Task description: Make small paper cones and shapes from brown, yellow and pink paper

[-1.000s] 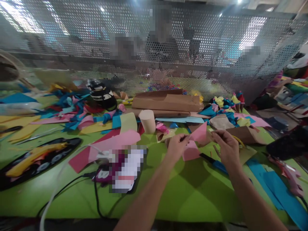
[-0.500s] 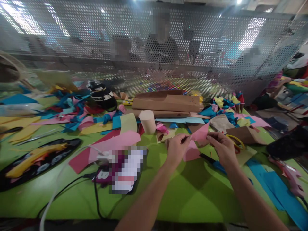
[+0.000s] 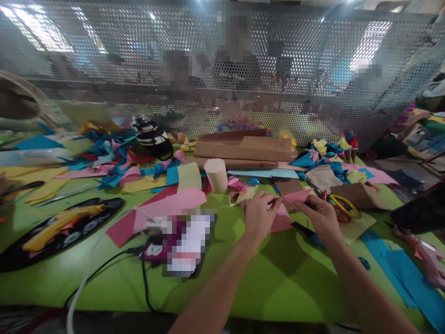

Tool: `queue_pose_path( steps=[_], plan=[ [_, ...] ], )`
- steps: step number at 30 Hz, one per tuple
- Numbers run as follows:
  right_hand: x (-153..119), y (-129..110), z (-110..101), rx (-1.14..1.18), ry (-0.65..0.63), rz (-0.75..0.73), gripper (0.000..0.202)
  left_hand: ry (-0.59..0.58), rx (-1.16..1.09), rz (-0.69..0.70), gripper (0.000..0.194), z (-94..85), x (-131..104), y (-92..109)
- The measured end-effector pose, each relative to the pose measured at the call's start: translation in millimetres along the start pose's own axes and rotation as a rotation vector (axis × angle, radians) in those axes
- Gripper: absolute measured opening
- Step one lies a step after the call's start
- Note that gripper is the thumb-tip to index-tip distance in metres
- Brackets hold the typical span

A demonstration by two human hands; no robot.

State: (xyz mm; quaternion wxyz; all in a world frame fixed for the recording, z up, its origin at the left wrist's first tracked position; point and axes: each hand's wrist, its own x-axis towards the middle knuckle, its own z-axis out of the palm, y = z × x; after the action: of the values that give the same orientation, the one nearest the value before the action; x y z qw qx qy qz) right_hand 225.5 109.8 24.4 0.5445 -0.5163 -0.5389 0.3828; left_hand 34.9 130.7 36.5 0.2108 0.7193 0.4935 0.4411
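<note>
Between my hands is a small folded piece of pink paper (image 3: 295, 198), raised above the table. My left hand (image 3: 257, 217) pinches its left end with thumb and fingertips. Its right part is gripped by my right hand (image 3: 321, 215), thumb in front. Just beneath lies another pink sheet (image 3: 281, 219) on the green table (image 3: 274, 287). A blue utility knife with a dark end (image 3: 303, 229) rests partly hidden under my right wrist. Right of that hand are yellow and red loops (image 3: 344, 208), like scissor handles.
A beige paper cylinder (image 3: 216, 176) stands ahead, before folded brown paper (image 3: 243, 148). A phone (image 3: 191, 246) and a purple power strip (image 3: 156, 250) with cables lie left. A yellow glue gun (image 3: 64, 225) sits on a black tray. Blue strips (image 3: 399, 273) and a pink glue gun (image 3: 426, 260) are right.
The pink paper in my hands has tilted to a flatter, narrower shape, and my right fingers have shifted along it. The whole view has moved slightly.
</note>
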Motion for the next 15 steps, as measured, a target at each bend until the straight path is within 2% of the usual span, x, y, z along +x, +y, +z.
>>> queue_pose_path(
  steps=[10,15],
  plan=[
    [-2.1,2.8,4.9,0.037,-0.037,0.008,0.021,0.010,0.175,0.111,0.011,4.7,-3.0,-3.4],
    [-4.0,-0.4,7.1,0.075,-0.061,0.060,0.023,-0.022,0.079,0.100,0.011,4.8,-2.2,-1.4]
  ],
)
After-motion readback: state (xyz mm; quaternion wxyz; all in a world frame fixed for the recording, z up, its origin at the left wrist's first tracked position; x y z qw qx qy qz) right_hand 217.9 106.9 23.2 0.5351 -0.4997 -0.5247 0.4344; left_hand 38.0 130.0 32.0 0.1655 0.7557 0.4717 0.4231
